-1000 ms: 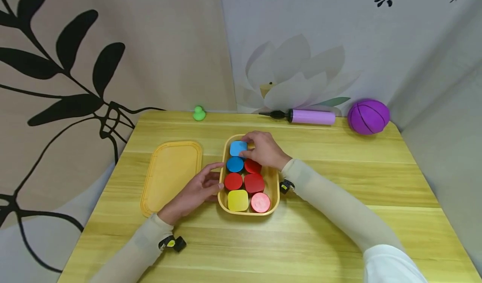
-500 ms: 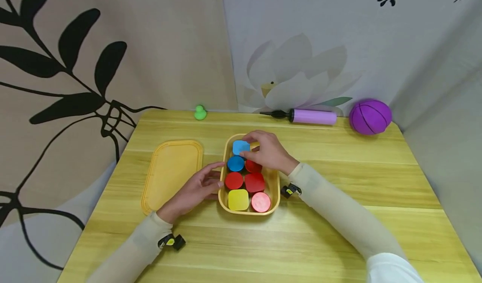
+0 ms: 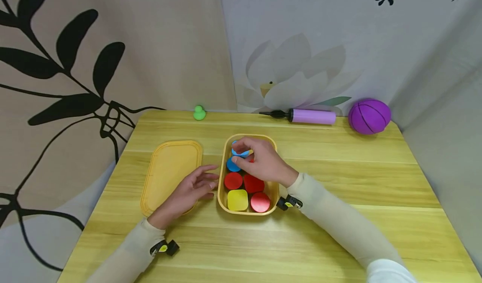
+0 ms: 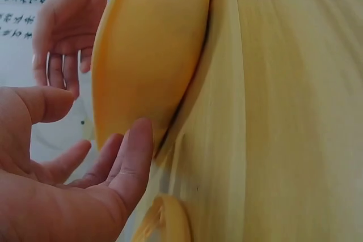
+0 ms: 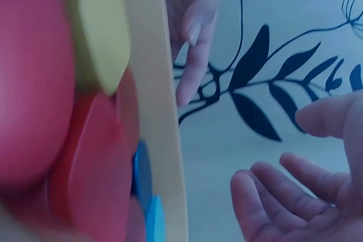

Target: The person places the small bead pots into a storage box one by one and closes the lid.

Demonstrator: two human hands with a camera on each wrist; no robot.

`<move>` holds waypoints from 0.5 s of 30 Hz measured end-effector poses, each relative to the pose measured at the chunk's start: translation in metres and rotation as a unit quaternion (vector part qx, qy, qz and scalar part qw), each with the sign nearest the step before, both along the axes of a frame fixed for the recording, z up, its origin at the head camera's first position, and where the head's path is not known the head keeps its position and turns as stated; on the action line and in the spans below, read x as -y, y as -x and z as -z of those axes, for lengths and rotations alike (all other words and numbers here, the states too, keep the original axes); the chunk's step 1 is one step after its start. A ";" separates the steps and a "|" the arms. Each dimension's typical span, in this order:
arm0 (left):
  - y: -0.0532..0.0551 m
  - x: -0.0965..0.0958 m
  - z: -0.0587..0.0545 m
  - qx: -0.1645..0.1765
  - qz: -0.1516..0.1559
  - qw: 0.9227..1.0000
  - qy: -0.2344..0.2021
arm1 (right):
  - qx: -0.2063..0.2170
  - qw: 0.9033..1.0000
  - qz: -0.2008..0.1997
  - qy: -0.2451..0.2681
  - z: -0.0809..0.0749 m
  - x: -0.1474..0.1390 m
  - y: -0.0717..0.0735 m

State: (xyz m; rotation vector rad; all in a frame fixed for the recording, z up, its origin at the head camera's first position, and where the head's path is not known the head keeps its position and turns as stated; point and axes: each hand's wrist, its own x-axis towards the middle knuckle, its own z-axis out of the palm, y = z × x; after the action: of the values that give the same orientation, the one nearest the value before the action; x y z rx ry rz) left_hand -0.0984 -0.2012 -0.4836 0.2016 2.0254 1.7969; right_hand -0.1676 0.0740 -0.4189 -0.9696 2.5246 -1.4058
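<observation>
A yellow-orange plastic box (image 3: 248, 214) stands on the table, holding several blocks: a yellow square one (image 3: 238, 200), a pink round one (image 3: 260, 202), red ones (image 3: 233, 181), a dark-blue round one (image 3: 231, 165) and a light-blue one (image 3: 241, 153). Over the box's far half hovers my right hand (image 3: 263, 159), thumb and fingers spread apart with nothing between them. It hides part of the light-blue block and a red one. My left hand (image 3: 190, 191), fingers loose, is just left of the box wall (image 4: 150, 43), a small gap away, partly over the box's lid (image 3: 169, 170).
At the table's back edge are a small green toy duck (image 3: 199, 113), a purple hand pump (image 3: 313, 116) and a purple ball (image 3: 370, 116). Patterned cloth walls (image 3: 169, 44) rise behind and at the sides. The bare wooden table (image 3: 320, 241) extends in front.
My right hand has let go of the light-blue block and lifted slightly toward me. The block stays in the box's far left corner. My left hand has drawn back from the box's side.
</observation>
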 end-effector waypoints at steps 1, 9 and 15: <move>-0.002 0.003 -0.001 -0.003 -0.002 1.000 0.002 | 0.001 1.000 -0.004 -0.003 -0.001 0.003 -0.003; -0.018 0.034 -0.007 -0.022 -0.030 0.999 0.012 | 0.068 0.997 -0.033 0.017 -0.008 0.027 -0.024; -0.024 0.060 -0.010 -0.034 -0.073 0.996 0.026 | 0.117 0.992 -0.038 0.027 0.003 0.054 -0.033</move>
State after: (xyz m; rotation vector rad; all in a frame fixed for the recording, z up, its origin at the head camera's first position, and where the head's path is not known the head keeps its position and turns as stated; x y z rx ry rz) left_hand -0.0744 -0.2615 -0.4741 0.1020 2.1823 1.8435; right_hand -0.1345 0.0196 -0.4216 -0.8434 2.2687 -1.4764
